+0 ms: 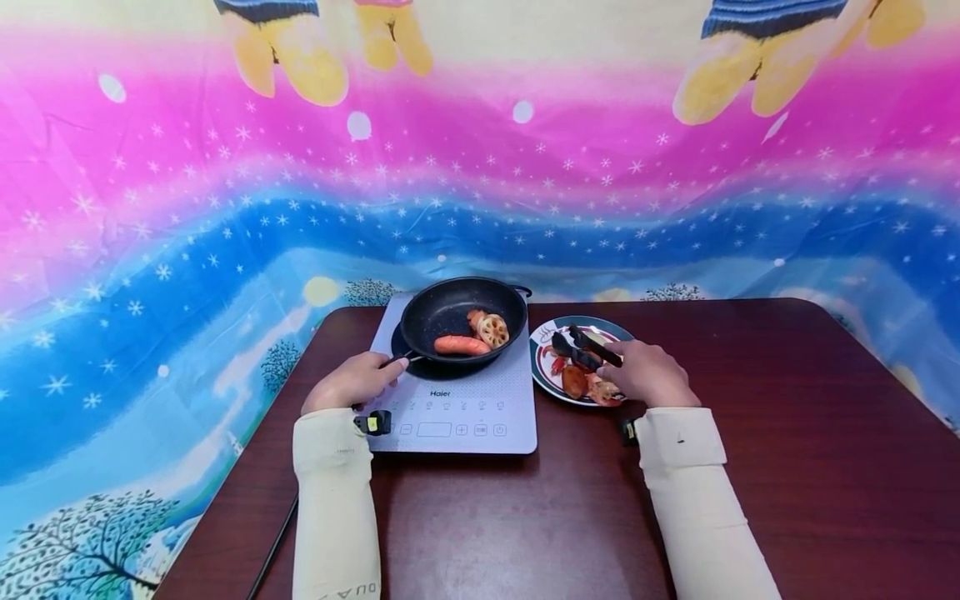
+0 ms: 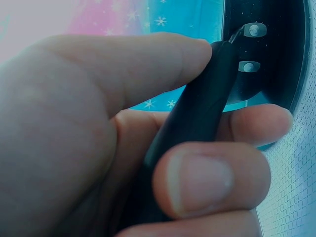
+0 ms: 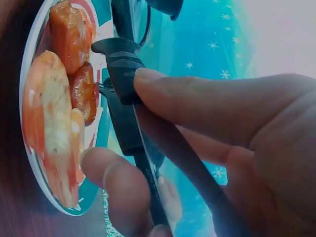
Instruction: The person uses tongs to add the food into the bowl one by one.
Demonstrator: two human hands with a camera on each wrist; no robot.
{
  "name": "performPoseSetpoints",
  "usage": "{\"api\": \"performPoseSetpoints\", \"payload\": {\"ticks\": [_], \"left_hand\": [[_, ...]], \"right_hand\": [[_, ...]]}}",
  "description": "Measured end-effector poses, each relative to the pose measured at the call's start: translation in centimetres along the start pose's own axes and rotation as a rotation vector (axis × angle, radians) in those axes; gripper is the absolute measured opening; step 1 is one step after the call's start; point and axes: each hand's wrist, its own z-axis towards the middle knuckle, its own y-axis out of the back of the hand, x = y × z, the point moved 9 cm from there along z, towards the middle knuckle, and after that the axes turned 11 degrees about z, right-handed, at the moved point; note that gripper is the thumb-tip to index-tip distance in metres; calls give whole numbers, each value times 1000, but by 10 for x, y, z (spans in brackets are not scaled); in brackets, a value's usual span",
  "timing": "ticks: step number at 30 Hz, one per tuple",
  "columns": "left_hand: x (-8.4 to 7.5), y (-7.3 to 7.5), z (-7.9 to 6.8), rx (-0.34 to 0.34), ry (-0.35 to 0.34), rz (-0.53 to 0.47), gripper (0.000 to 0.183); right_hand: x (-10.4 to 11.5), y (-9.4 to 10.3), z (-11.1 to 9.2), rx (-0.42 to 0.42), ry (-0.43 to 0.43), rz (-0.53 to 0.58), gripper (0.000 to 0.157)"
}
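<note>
My left hand (image 1: 356,381) grips the black handle (image 2: 197,108) of a frying pan (image 1: 431,308) from the left, thumb and fingers wrapped around it. Over the white induction cooktop (image 1: 450,379), the pan holds a sausage (image 1: 461,345), a lotus root slice (image 1: 492,331) and a small reddish piece of food partly behind the slice. On the right, my right hand (image 1: 648,372) holds black tongs (image 3: 126,123) between thumb and fingers. The tongs overlap a plate (image 1: 542,381) of food in the head view. Browned pieces (image 3: 68,37) and a pale, orange-edged piece (image 3: 49,108) lie on it.
The dark wooden table (image 1: 517,517) carries the cooktop and plate side by side. A black cord (image 1: 276,542) runs along its left side. A printed cloth backdrop (image 1: 480,183) hangs close behind the table and to both sides.
</note>
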Motion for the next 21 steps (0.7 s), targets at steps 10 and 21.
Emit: {"api": "performPoseSetpoints", "payload": {"ticks": [10, 21], "left_hand": [[1, -1, 2, 0, 8, -6, 43], [0, 0, 2, -10, -3, 3, 43]], "right_hand": [[7, -8, 5, 18, 47, -20, 61], [20, 6, -18, 80, 82, -7, 60]]}}
